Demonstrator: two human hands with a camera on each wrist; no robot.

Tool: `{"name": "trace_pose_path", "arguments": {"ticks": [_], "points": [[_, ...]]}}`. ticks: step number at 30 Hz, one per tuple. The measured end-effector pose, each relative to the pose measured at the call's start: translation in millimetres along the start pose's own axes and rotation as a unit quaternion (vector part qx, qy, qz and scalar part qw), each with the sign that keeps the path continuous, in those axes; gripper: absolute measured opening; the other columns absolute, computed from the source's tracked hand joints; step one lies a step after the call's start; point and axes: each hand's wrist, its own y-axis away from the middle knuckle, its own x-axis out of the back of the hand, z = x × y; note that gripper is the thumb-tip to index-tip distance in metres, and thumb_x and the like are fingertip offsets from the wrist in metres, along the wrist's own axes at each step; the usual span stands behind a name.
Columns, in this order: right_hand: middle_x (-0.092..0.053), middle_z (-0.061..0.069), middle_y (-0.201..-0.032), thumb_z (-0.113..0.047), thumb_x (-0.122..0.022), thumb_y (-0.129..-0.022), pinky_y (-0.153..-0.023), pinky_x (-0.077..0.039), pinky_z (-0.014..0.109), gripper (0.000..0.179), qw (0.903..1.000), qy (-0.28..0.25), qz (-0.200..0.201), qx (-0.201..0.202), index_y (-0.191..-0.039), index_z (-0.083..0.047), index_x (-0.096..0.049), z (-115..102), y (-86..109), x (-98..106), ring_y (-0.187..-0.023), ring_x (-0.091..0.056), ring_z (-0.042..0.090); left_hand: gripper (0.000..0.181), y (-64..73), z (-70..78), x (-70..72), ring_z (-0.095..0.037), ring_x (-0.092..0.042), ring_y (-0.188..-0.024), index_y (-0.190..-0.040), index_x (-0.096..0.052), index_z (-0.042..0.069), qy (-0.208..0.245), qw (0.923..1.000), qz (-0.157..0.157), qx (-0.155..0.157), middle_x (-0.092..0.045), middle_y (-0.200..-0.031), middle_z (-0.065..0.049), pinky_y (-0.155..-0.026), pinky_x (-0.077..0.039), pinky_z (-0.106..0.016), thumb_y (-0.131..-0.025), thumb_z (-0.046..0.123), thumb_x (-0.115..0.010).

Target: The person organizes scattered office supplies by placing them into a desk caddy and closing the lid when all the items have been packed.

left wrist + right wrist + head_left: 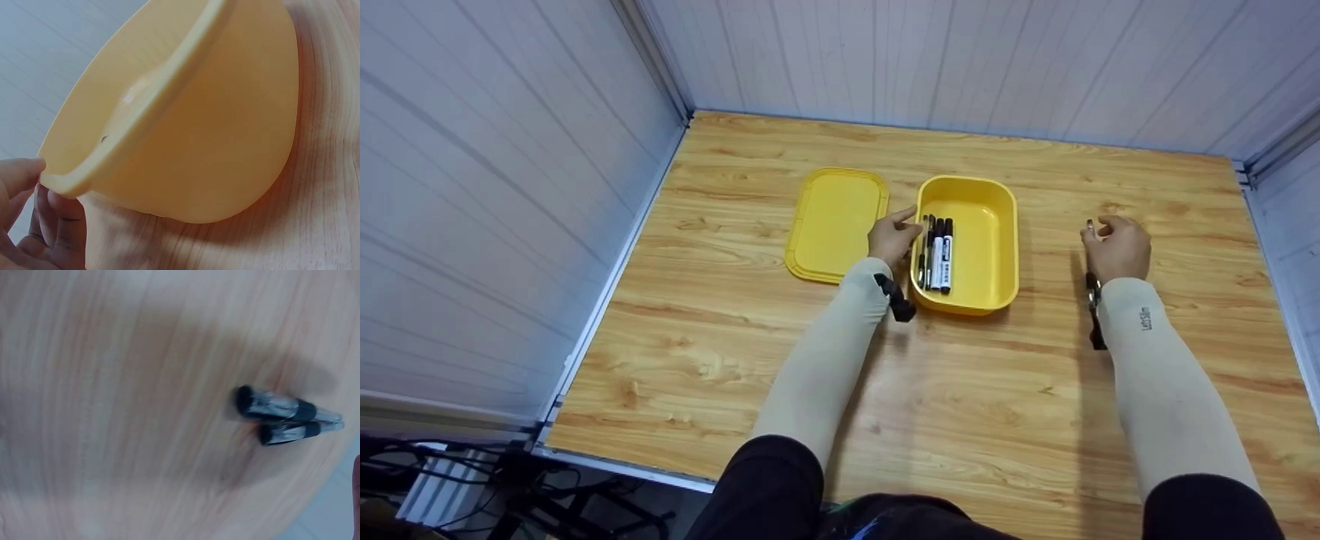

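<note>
Landmark: yellow box, open on the wooden table. 3 markers lie inside along its left wall. Left hand touches the box's left rim, thumb on the lip, other fingers loosely curled; probably steadying it. Lid lies flat just left of the box. Right hand, well right of the box, curled; seems to hold a marker, its grasp unclear. 2 markers lie on the table beneath it.

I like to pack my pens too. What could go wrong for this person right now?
The left hand touches only the rim of the yellow box, so a push might tip it and spill the markers inside. Two markers lie loose on the table by the right hand and might roll away.
</note>
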Motion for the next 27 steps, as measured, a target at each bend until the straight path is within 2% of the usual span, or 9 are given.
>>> {"name": "trace_pose_path", "arguments": {"ticks": [8,15,21,27], "points": [[-0.058,0.029,-0.119,-0.025,-0.06,-0.098,-0.087,-0.049,0.052,0.05,0.999,0.008,-0.034,-0.028,-0.137,0.005,-0.054,11,3.9,-3,-0.104,-0.057,0.04,0.04,0.0,0.4,-0.7,-0.024,-0.066,-0.078,-0.134,-0.063,0.021,0.014,0.9998,0.001,0.01,-0.071,-0.103,-0.009,-0.074,-0.058,-0.04,-0.094,0.015,-0.067],[-0.06,0.024,-0.108,-0.022,-0.061,-0.096,-0.073,-0.048,0.04,0.045,0.9977,0.008,-0.042,-0.052,-0.133,0.004,-0.058,18,9.2,-14,-0.09,-0.057,0.032,0.039,0.0,0.6,-0.3,-0.012,-0.056,-0.063,-0.134,-0.063,0.021,-0.005,1.0,0.002,0.002,-0.072,-0.103,-0.008,-0.064,-0.053,-0.032,-0.095,0.015,-0.066],[-0.06,0.027,-0.111,-0.014,-0.057,-0.096,-0.084,-0.048,0.047,0.038,0.9977,0.006,-0.045,-0.05,-0.127,0.007,-0.062,20,10.9,-21,-0.099,-0.056,0.036,0.04,1.5,1.6,-0.2,-0.009,-0.056,-0.061,-0.133,-0.064,0.018,0.002,0.9999,0.007,-0.013,-0.072,-0.103,-0.012,-0.054,-0.046,-0.02,-0.094,0.013,-0.067],[-0.062,0.028,-0.117,-0.009,-0.054,-0.096,-0.092,-0.05,0.05,0.035,0.9968,0.001,-0.056,-0.057,-0.125,0.007,-0.063,18,11.6,-21,-0.106,-0.059,0.039,0.04,0.3,0.4,-0.7,-0.009,-0.056,-0.062,-0.133,-0.064,0.021,-0.011,0.9999,0.008,-0.005,-0.073,-0.104,-0.01,-0.054,-0.046,-0.019,-0.094,0.015,-0.067]]}}
